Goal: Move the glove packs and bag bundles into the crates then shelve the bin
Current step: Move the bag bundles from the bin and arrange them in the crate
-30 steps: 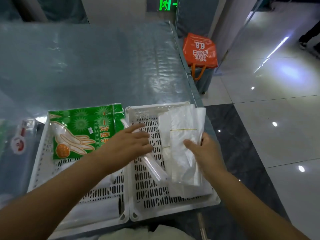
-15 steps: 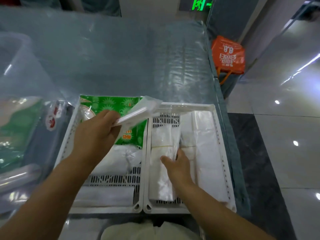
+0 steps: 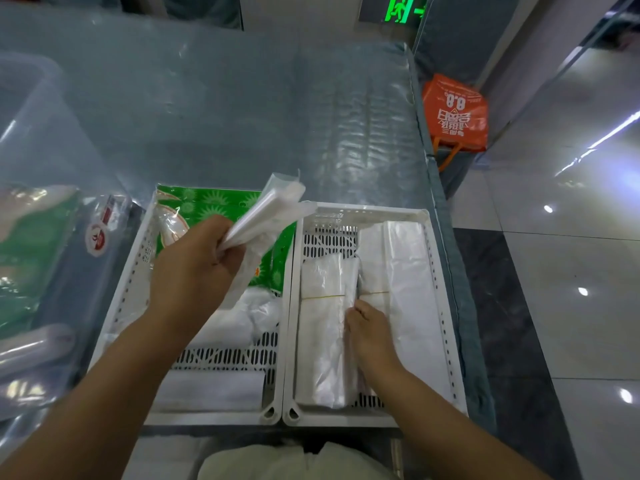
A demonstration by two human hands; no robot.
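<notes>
Two white crates [image 3: 440,271] are being kept side by side on the plastic-covered surface [image 3: 242,116]. A clear bag bundle [image 3: 270,209] is being gripped by the left hand [image 3: 194,271] above the left crate, while the right hand [image 3: 370,336] is being pressed with curled fingers between two banded bundles [image 3: 325,327] in the right crate.

Illumination is dim and cool. The floor [image 3: 571,258] carries bright point reflections and one streak of glare at the right edge. The exit sign [image 3: 401,10] glows green. Wide-angle distortion bends the frame edges — the bin [image 3: 41,140] at left appears soft, hazy and washed out.
</notes>
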